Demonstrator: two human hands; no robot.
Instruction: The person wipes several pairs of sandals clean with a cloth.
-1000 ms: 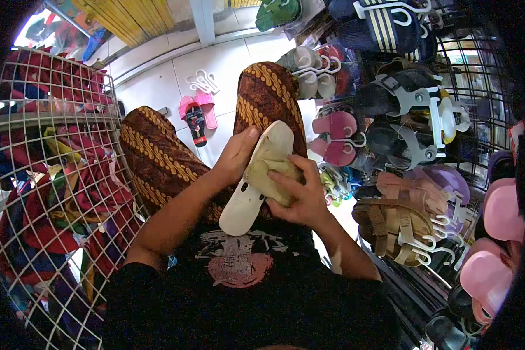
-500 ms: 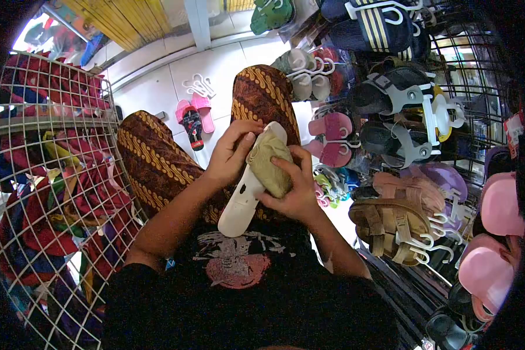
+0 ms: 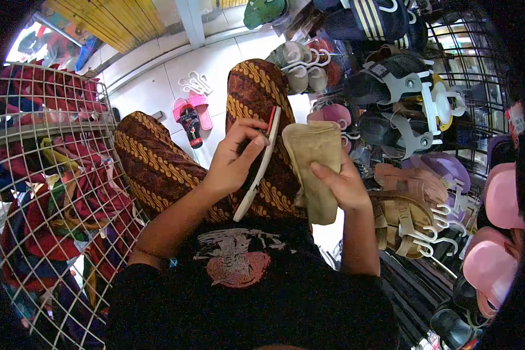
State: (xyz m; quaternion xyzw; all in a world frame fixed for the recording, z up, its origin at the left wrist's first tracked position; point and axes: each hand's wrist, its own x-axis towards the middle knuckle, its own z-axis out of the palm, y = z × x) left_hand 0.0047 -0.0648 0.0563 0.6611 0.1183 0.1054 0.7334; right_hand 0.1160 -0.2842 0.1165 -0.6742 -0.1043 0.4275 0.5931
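Note:
My left hand (image 3: 233,160) grips a white flip-flop sandal (image 3: 258,166), turned on its edge above my lap so only its thin side shows. My right hand (image 3: 339,184) holds a tan cloth (image 3: 314,163) spread flat, just to the right of the sandal and apart from it. Both are over my knees in brown patterned batik trousers (image 3: 157,160).
A white wire basket (image 3: 46,192) full of red and coloured textiles stands at my left. A wire rack (image 3: 414,116) hung with many sandals and slippers fills the right. A pink pair of slippers (image 3: 192,114) and white hangers (image 3: 197,84) lie on the white tiled floor ahead.
The cloth has come off the sandal's sole and moved right, now spread open in my right hand. My left hand has turned the sandal from flat to edge-on.

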